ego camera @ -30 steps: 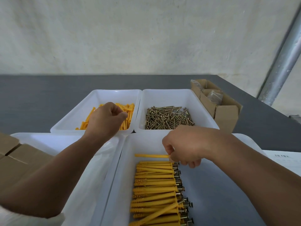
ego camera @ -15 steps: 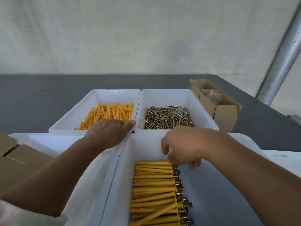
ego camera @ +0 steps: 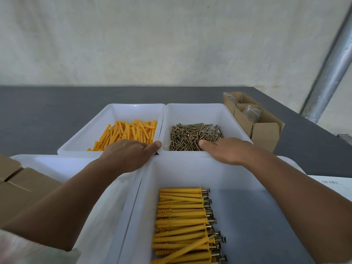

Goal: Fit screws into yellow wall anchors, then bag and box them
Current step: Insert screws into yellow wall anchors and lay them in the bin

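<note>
The screws (ego camera: 196, 137) are heaped in the far right bin just ahead of the right hand (ego camera: 227, 150), and the anchors (ego camera: 126, 133) lie ahead of the left hand (ego camera: 126, 155); both hands are loosely spread, nothing visibly held.

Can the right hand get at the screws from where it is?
Probably yes: the right hand reaches over the near rim of the open bin, fingers at the screws, nothing between.

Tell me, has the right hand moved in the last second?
Yes. The right hand left the finished anchors in the near tray and went forward to the near edge of the screw tray.
</note>
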Demonstrator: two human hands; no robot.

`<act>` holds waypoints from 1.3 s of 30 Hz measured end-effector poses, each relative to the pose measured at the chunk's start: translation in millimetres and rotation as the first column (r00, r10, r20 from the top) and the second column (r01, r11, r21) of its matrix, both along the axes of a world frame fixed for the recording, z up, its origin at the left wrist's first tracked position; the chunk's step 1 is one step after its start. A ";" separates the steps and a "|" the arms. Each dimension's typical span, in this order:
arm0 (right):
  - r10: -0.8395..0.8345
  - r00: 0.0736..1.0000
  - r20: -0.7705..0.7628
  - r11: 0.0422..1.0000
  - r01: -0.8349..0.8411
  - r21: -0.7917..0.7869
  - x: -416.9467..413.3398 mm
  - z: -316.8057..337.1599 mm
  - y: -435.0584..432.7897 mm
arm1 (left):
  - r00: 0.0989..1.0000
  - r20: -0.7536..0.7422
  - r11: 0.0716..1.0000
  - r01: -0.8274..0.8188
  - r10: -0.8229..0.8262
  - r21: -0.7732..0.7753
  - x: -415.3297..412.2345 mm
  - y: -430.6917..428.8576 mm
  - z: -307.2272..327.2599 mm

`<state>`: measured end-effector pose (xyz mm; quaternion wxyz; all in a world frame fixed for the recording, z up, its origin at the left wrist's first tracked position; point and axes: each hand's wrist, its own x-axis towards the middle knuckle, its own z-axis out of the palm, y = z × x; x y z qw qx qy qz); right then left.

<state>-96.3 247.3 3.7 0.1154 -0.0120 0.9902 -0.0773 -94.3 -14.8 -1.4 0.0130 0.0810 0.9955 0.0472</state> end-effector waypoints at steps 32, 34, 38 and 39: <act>-0.129 0.984 -0.120 0.962 0.095 -0.255 -6.0 0.5 -1.9 | 0.971 -0.171 0.954 -0.114 0.165 0.277 -2.8 -2.2 -1.3; -0.142 0.975 -0.168 0.942 0.081 -0.324 -3.7 1.0 0.3 | 0.960 -0.189 0.931 -0.132 0.205 0.341 -3.2 -3.1 0.0; -0.147 0.959 -0.241 0.888 0.021 -0.459 -0.9 3.2 6.6 | 0.931 -0.258 0.898 -0.132 0.258 0.420 -2.2 -4.4 1.0; -0.143 0.958 -0.250 0.876 0.005 -0.482 -1.5 2.7 8.5 | 0.923 -0.273 0.890 -0.132 0.271 0.437 -2.2 -4.3 1.2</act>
